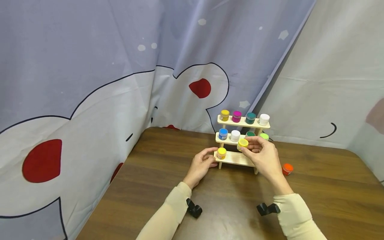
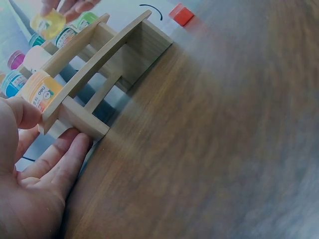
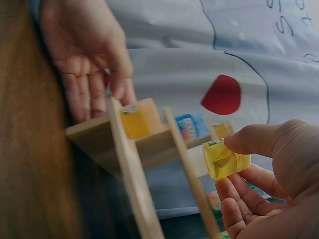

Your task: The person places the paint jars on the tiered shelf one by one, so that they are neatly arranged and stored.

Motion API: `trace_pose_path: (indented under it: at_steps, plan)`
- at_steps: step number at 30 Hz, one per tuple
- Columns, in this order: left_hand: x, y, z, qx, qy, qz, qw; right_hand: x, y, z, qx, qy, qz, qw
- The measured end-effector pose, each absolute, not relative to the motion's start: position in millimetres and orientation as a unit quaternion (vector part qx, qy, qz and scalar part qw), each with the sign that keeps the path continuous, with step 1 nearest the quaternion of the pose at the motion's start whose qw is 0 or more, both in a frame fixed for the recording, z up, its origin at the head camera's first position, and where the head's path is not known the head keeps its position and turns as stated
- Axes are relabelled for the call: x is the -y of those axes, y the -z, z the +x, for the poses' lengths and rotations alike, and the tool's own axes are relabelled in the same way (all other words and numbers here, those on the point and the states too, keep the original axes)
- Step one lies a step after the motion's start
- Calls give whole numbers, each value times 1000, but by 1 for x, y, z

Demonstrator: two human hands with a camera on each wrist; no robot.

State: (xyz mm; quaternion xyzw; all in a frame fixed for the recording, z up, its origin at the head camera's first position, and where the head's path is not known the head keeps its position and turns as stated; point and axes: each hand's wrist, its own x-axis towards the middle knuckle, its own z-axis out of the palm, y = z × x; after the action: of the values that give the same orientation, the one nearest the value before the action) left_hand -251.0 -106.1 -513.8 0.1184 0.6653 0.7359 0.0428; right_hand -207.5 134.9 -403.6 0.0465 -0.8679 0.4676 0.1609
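A three-tier wooden rack [image 1: 238,159] stands on the table, holding small paint jars. My left hand [image 1: 198,167] holds the rack's left end, thumb at the bottom shelf's corner and fingers against the side leg [image 2: 84,119]. Right beside that thumb, an orange-yellow jar [image 2: 42,91] sits at the left end of the bottom shelf. My right hand [image 1: 266,157] pinches a yellow jar [image 3: 227,159] between thumb and fingers. In the head view this jar appears in front of the middle shelf, partly covering a green jar [image 1: 250,134] there.
On the top shelf stand a dark yellow jar [image 1: 224,115], a magenta jar [image 1: 236,116], a teal jar [image 1: 250,118] and a white jar [image 1: 264,119]. The middle shelf carries blue, white, green and light green jars. A red-orange jar [image 1: 287,169] lies right of the rack. Curtains hang behind.
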Motion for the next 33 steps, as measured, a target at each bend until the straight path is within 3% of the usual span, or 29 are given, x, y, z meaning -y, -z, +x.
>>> trace_pose_path:
  at_steps: [16, 33]
  plan:
    - [105, 512, -250, -668, -733, 118, 41, -117, 442, -213, 880, -458, 40, 123]
    - [106, 511, -250, -668, -734, 115, 44, -122, 450, -213, 882, -457, 60, 98]
